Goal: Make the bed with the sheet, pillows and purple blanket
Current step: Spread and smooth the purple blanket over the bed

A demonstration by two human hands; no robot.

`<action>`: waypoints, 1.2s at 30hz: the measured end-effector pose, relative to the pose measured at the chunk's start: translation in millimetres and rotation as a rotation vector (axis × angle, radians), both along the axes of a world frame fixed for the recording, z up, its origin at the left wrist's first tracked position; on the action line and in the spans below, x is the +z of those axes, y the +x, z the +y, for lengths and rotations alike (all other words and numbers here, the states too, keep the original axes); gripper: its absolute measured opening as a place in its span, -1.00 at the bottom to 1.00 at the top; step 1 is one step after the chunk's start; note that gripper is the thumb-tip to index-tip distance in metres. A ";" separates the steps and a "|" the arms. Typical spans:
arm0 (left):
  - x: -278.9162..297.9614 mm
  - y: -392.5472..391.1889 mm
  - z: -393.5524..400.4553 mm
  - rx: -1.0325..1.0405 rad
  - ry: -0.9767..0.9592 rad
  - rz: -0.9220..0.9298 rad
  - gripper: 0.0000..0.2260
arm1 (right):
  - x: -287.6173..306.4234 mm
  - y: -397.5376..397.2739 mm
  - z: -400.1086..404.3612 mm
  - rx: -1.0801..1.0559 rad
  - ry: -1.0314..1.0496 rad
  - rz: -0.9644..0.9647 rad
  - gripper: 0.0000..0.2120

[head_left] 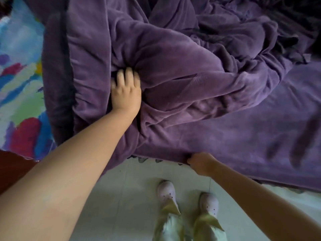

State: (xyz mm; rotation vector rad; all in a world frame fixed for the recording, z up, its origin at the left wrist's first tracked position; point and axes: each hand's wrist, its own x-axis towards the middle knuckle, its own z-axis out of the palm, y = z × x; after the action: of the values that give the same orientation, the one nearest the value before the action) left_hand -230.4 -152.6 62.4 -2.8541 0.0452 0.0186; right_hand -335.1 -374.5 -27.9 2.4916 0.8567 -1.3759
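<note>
The purple blanket (pixel 182 70) lies bunched in thick folds across the bed, flat only at the right. My left hand (pixel 126 89) reaches into the folds at the centre left, its fingers curled into a clump of the blanket. At the bed's near edge my right hand (pixel 199 163) grips the blanket's hem in a fist. Sheet and pillows are hidden or out of view.
A bright multicoloured cloth (pixel 20 80) lies along the left side of the bed. A dark red surface (pixel 12 171) shows at the lower left. My feet in pale shoes (pixel 187 197) stand on a white tiled floor (pixel 125 197) right against the bed.
</note>
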 end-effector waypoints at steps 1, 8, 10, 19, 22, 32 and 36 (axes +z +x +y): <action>3.6 -2.3 -0.8 -0.018 0.005 0.010 -0.76 | 0.0 0.5 3.5 -0.001 0.000 -0.012 -0.70; 45.8 -32.4 -43.7 -0.294 -0.108 0.392 -0.72 | 11.4 5.0 -8.5 -0.069 -0.088 0.205 -0.71; 48.2 -39.6 -61.1 -0.294 -0.137 0.662 -0.73 | 22.8 9.0 -22.1 -0.151 -0.062 0.247 -0.69; 34.5 -72.6 -172.9 -0.097 -0.017 1.447 -0.65 | 76.3 23.3 -149.4 -0.468 -0.057 -0.050 -0.64; 54.8 -66.1 -242.3 -0.421 -0.022 1.175 -0.64 | 93.2 11.7 -215.1 -0.554 -0.048 -0.127 -0.65; 65.4 -40.2 -468.6 -0.438 -0.179 0.709 -0.68 | 134.0 -25.8 -432.3 -0.733 0.016 -0.326 -0.69; 64.2 -40.2 -545.5 -0.435 -0.145 0.672 -0.68 | 149.5 -27.4 -513.4 -0.952 0.080 -0.386 -0.69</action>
State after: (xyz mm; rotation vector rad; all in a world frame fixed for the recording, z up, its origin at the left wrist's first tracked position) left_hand -270.6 -698.1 126.6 -2.7687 0.8213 0.9037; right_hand -362.5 -888.0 121.6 3.2116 -0.4358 -0.9323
